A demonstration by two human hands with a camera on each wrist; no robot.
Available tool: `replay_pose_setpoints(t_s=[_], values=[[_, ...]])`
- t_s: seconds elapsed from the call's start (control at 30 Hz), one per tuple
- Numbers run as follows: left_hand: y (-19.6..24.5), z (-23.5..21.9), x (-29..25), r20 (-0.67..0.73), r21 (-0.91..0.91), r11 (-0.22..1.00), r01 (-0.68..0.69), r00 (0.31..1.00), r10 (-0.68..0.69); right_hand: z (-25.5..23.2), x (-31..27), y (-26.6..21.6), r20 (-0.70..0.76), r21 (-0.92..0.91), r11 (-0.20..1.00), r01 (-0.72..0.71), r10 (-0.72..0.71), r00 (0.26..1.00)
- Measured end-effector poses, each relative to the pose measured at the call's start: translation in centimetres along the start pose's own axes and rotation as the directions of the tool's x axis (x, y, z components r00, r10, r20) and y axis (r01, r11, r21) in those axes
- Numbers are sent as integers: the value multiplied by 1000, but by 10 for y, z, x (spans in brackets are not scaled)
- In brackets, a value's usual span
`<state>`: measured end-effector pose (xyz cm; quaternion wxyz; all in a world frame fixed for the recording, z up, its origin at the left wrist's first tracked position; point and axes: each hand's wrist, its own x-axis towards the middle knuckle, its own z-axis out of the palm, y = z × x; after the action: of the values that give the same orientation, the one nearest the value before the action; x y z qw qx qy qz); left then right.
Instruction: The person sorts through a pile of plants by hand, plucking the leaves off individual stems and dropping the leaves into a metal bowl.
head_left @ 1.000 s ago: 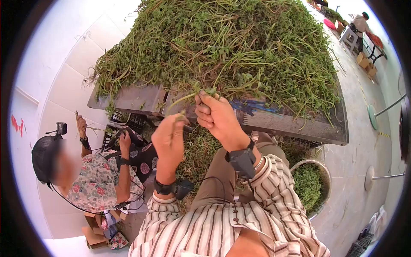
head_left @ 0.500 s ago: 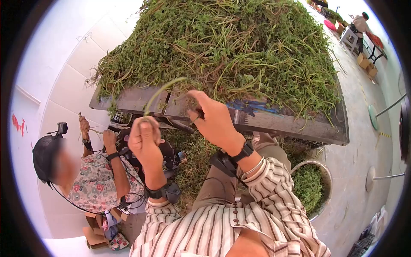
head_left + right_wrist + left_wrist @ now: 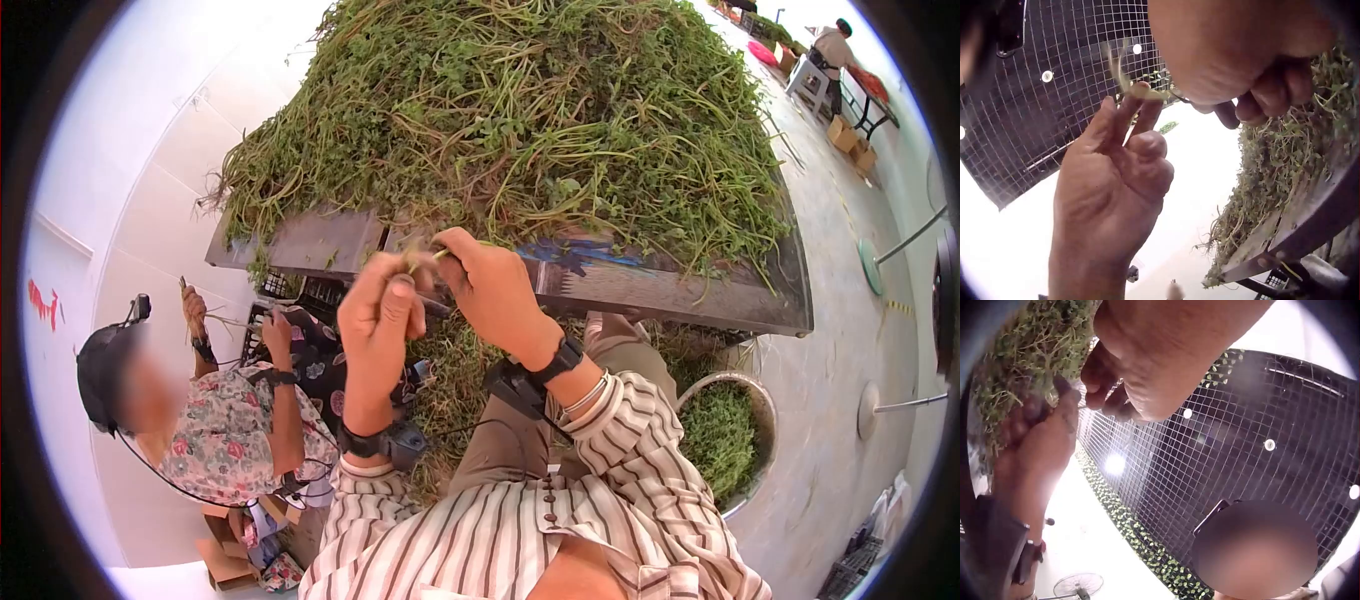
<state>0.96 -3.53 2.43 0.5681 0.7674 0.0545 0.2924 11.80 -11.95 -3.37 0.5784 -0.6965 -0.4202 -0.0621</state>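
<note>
Both hands meet in front of the table edge in the head view. The left hand [image 3: 378,325] pinches a thin green stem [image 3: 413,264] between thumb and fingers. Just right of it, the right hand [image 3: 498,300] has its thumb and forefinger curled round the stem's other part. In the right wrist view the left hand [image 3: 1110,181] holds a pale, blurred stem [image 3: 1154,95] at its fingertips, and the right hand [image 3: 1241,56] fills the top. Behind the hands a large heap of green leafy stems [image 3: 520,120] covers the table [image 3: 650,298].
A round tub [image 3: 765,420] of greens stands at the right, by the knee. At the left sits a person in a floral shirt [image 3: 220,430], with cardboard boxes [image 3: 225,565] below. More stems [image 3: 455,385] lie beneath the table. Another person [image 3: 832,48] is at the far right.
The left hand moved left with a long curved stem, apart from the right hand, then came back up beside it. The right hand shifted slightly down and left, and its fingers closed on the stem.
</note>
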Motion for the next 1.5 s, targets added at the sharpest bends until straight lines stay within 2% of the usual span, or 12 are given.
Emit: replay_pose_setpoints(t_s=[0.13, 0.2, 0.33, 0.4, 0.53, 0.6, 0.7, 0.77, 0.83, 0.97, 1.23, 1.5], values=[[10, 1, 40, -84, 156, 982, -103, 990, 117, -8, 4, -2, -61, 128, 991, -38, 46, 997], [6, -2, 69, -40, 161, 986, -39, 998, 46, -17, 7, -6, -52, 213, 965, -151, 166, 985], [0, 9, 128, 125, 369, 929, -23, 992, -25, -26, 9, 0, -92, 200, 970, -135, 156, 983], [-11, 17, 161, 270, 543, 776, -321, 942, 200, -33, 11, 0, -106, 184, 973, -139, 161, 981], [-31, 37, 226, 355, 626, 605, -492, 871, 340, -43, 13, 2, -177, 147, 981, -124, 149, 973], [-39, 50, 249, 338, 771, 470, -430, 901, 271, -47, 12, 2, -168, 184, 974, -133, 165, 972], [-48, 68, 270, 326, 854, 377, -358, 934, 148, -48, 13, 5, -204, 185, 978, -96, 133, 970], [-52, 77, 280, 344, 847, 368, -384, 923, 171, -53, 13, 5, -204, 180, 978, -103, 140, 969], [-54, 86, 289, 312, 933, 209, -295, 949, -54, -56, 13, 5, -200, 177, 978, -114, 149, 968], [-62, 89, 295, 335, 912, 225, -344, 939, 78, -57, 13, 7, -222, 128, 988, -82, 109, 969], [-22, 50, 244, 305, 894, 299, -335, 942, 141, -56, 14, 4, -221, 139, 987, -78, 107, 969], [10, -36, 193, 42, 798, 587, -137, 984, 172, -46, 16, 1, -193, 133, 986, -104, 128, 973]])
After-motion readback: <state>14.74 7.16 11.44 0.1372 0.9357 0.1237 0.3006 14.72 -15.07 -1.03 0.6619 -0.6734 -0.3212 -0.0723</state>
